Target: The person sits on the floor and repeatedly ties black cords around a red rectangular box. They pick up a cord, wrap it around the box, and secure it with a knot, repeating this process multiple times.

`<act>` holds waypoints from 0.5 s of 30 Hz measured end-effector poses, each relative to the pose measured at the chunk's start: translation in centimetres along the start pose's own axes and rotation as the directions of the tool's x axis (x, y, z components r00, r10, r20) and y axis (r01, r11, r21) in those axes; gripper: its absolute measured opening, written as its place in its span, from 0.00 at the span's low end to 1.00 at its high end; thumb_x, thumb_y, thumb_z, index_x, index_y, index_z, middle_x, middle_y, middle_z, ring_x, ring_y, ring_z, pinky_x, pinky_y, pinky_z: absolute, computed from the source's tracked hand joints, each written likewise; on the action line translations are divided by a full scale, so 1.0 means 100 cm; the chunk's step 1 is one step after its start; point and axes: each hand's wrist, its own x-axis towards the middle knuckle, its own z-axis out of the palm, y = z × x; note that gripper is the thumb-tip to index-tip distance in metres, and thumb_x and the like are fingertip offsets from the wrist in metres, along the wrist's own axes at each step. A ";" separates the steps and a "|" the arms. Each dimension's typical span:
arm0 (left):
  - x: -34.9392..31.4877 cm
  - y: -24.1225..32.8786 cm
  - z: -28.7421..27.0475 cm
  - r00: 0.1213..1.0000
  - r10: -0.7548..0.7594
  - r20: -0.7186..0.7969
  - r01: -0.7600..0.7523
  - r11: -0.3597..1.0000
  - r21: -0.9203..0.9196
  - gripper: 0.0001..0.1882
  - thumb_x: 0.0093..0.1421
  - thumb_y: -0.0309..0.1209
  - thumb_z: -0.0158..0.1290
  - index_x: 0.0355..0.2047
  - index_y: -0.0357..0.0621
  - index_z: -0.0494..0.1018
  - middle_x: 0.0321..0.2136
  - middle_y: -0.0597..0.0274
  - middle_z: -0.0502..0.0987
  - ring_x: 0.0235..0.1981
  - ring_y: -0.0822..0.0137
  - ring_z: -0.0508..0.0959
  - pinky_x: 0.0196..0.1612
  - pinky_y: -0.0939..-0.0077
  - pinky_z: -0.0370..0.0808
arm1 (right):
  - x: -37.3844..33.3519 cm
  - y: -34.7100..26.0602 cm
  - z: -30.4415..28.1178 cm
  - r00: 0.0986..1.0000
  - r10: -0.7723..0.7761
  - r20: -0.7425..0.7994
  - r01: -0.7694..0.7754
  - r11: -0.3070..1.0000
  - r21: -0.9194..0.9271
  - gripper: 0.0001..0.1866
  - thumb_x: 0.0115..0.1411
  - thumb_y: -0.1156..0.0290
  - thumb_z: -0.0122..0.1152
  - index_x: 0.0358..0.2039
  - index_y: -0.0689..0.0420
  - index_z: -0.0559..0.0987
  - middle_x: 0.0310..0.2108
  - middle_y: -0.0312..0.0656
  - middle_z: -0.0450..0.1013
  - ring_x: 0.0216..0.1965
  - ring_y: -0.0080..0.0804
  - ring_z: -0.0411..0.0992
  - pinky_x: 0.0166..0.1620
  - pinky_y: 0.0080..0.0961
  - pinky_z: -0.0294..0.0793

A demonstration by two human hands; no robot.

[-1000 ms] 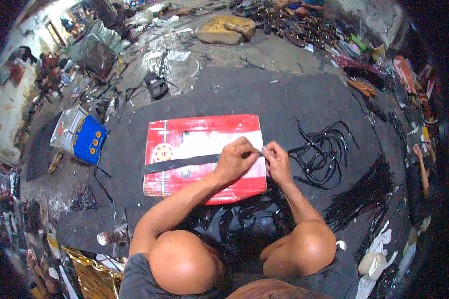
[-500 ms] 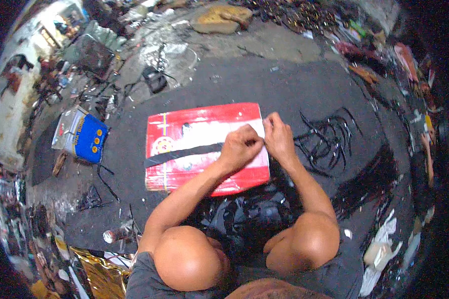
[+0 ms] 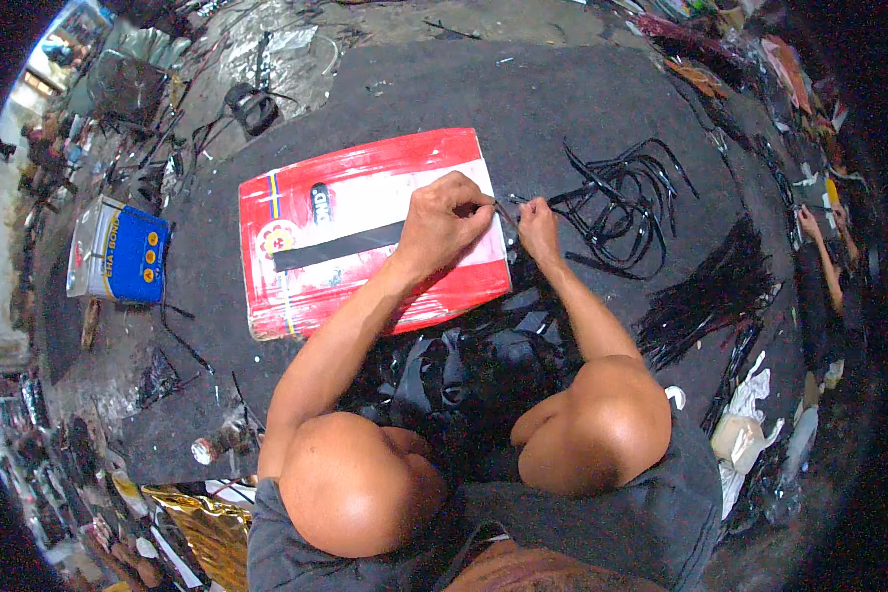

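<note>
A red and white board [image 3: 365, 187], shiny as if wrapped in plastic, lies on the dark ground in front of my knees. Across it runs a flat, wide black strip [image 3: 340, 245], whose right end is hidden by my left hand. My left hand [image 3: 444, 222] rests over the right half of the board, fingers pinched on a thin black strip. Just past the board's right edge, my right hand [image 3: 540, 235] is closed, its fingertips pinching the thin strip too. A loose tangle of thin black strips [image 3: 617, 212] lies to the right of that hand.
A blue and white container [image 3: 133, 252] stands at the left. Several dark strands [image 3: 715, 281] lie in a bundle at the right, near a white plastic bag [image 3: 745, 434]. Gold foil [image 3: 202, 528] is at lower left, beside a jar [image 3: 217, 446]. Another person's arms [image 3: 824, 257] show far right.
The view has shifted, so the board sits higher and further left. My hands have drawn slightly apart, and my right fingers have come down to pinch.
</note>
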 end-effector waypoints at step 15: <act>-0.010 -0.006 -0.005 0.999 0.017 -0.037 -0.015 0.999 0.032 0.03 0.51 0.24 0.61 0.26 0.38 0.81 0.24 0.56 0.79 0.25 0.64 0.80 0.30 0.71 0.77 | -0.010 -0.166 -0.081 0.951 -0.306 0.039 0.266 0.878 0.399 0.15 0.69 0.63 0.51 0.35 0.63 0.75 0.31 0.55 0.76 0.33 0.59 0.76 0.37 0.43 0.74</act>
